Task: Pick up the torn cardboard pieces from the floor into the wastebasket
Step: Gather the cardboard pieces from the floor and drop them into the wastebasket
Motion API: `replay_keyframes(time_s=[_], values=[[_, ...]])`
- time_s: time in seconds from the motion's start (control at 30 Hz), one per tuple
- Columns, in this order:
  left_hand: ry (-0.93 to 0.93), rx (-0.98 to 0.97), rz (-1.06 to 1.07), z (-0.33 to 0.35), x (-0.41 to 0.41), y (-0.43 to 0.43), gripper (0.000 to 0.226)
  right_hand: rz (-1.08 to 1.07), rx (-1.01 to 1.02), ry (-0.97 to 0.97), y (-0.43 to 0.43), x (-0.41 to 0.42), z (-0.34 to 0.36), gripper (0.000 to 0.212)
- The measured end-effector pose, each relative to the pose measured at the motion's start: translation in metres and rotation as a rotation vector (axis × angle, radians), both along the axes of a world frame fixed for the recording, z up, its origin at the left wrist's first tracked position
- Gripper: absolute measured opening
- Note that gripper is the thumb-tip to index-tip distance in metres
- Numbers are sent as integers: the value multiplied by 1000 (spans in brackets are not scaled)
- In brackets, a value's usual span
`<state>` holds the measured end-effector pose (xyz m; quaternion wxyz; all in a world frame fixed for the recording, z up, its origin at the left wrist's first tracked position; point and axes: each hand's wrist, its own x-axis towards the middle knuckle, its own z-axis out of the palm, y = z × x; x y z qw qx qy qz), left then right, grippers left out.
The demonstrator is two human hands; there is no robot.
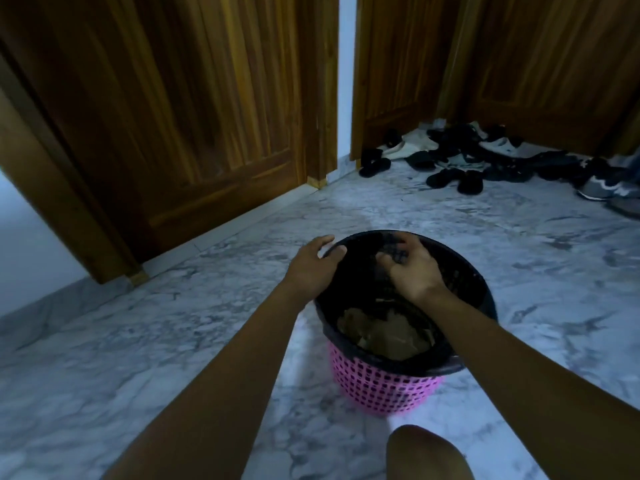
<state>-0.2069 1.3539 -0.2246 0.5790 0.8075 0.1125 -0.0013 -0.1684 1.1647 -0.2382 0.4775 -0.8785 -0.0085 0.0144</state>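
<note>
A pink plastic wastebasket (pixel 384 386) lined with a black bag stands on the marble floor in front of me. Brown torn cardboard pieces (pixel 388 336) lie inside it at the bottom. My left hand (pixel 313 268) rests at the basket's left rim with its fingers relaxed and spread, holding nothing. My right hand (pixel 410 270) hovers over the basket's opening, fingers curled downward; whether a piece sits between them is hidden. No cardboard shows on the floor around the basket.
Wooden doors (pixel 194 109) stand behind the basket at the left and back. A heap of dark sandals and shoes (pixel 485 161) lies in the far right corner. My knee (pixel 426 455) shows at the bottom edge. Grey-white marble floor (pixel 138 341) surrounds the basket.
</note>
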Motion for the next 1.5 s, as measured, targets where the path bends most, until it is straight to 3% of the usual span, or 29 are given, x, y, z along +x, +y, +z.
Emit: replay_keyframes(time_s=[0.2,0.33,0.47,0.63,0.87,1.13,1.3,1.5], values=[[-73,118,266,15,-61,106,43,408,58,-80,152,-28,10,23],[-32,176,567,14,-153,189,38,694,17,-78,262,-85,6,16],[40,225,926,17,-317,247,36,1038,30,-52,368,-199,2,14],[131,228,1341,31,-510,235,42,1485,93,-113,419,-367,3,10],[169,206,1693,54,-703,132,44,1884,38,-94,387,-569,15,11],[300,140,1971,3,-880,-58,47,2263,-30,11,268,-764,-28,10],[407,42,2079,-37,-952,-178,45,2433,-154,39,172,-850,-65,8],[407,-145,2173,-87,-1005,-287,39,2570,-387,12,72,-915,-117,17]])
